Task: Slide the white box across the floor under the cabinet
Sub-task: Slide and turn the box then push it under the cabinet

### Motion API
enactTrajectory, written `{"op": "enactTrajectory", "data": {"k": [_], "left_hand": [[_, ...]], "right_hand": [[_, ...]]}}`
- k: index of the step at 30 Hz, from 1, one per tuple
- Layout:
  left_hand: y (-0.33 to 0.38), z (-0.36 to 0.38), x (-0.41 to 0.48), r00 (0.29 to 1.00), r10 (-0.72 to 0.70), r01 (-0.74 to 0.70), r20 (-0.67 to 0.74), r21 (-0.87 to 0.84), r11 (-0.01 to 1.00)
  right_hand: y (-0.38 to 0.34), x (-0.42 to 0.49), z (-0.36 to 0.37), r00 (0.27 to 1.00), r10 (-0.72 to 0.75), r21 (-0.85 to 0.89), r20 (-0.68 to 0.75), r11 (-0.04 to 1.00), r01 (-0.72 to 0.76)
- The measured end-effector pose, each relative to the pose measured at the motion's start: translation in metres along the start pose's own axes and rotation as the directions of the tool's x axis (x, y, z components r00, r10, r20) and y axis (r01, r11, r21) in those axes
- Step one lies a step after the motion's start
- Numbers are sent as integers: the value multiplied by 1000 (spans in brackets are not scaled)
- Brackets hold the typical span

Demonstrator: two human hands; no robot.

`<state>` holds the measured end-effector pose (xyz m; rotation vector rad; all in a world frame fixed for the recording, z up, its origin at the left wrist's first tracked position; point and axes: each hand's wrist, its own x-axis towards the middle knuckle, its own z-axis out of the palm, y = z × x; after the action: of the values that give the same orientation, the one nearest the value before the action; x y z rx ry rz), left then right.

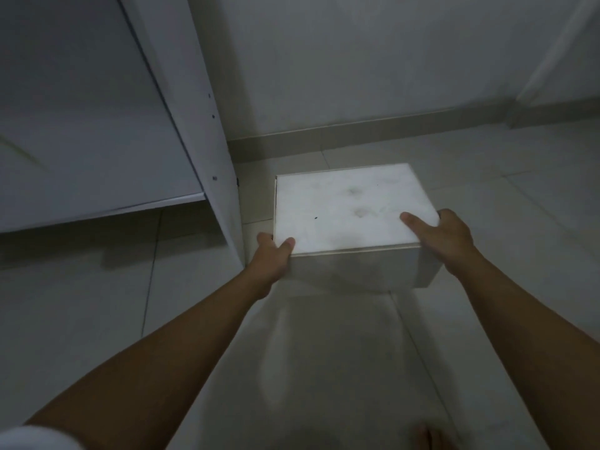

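Head view looks down my two bare forearms at the white rectangular cardboard box (350, 219) sitting on the pale tiled floor (487, 196). Both hands clasp it at its near corners: my left hand (271, 254) wraps the near-left corner with its thumb on the lid, my right hand (451, 238) grips the near-right side with its thumb lying flat on top. The remaining fingers curl behind the sides, out of sight. The box lies straight ahead of me, its long axis running across my view, left to right. The tall white wooden cabinet (194, 102) stands to the left, its upright side panel just beside the box's left edge and close to my left knuckles. The dark gap beneath the bottom shelf opens further left, past that panel. I judge the box must come back toward me first, then go leftward; open floor lies near and right.
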<state>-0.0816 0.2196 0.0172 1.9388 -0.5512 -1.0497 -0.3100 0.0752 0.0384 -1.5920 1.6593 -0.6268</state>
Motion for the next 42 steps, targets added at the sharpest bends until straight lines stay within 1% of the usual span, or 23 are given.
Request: {"op": "enactTrajectory", "data": {"k": [4,9,16,19,22,25,29,34,42], "left_hand": [[-13,-27,-33,1000,6,-7,24,49,999],[-32,-40,-47,999,7,-11,51,82,997],[-66,-42,-60,1000,10,-9,-26,24,1000],[-80,-52,-70,999,7,-5,-52,32,999],[-95,-66,-81,997,8,-5,-74,39,999],[-107,-81,-88,998,32,-28,-47,85,996],[-138,-120,-101,999,39,-36,-21,99,994],[-165,-184,-110,999,26,-25,-17,101,995],[-193,-265,-87,999,3,0,-52,49,999]], "right_hand": [[6,-52,2,999,36,1,-16,999,-36],[15,-74,11,999,43,2,2,999,-43],[22,-73,25,995,5,37,97,999,-8],[21,-83,36,990,-24,33,140,999,20],[26,-101,49,988,-12,20,154,1000,9],[38,-124,61,993,10,18,119,1000,-13],[36,-168,89,992,2,42,124,999,-8],[15,-215,131,987,-26,23,161,999,22],[-15,-252,199,970,-43,3,241,999,43]]}}
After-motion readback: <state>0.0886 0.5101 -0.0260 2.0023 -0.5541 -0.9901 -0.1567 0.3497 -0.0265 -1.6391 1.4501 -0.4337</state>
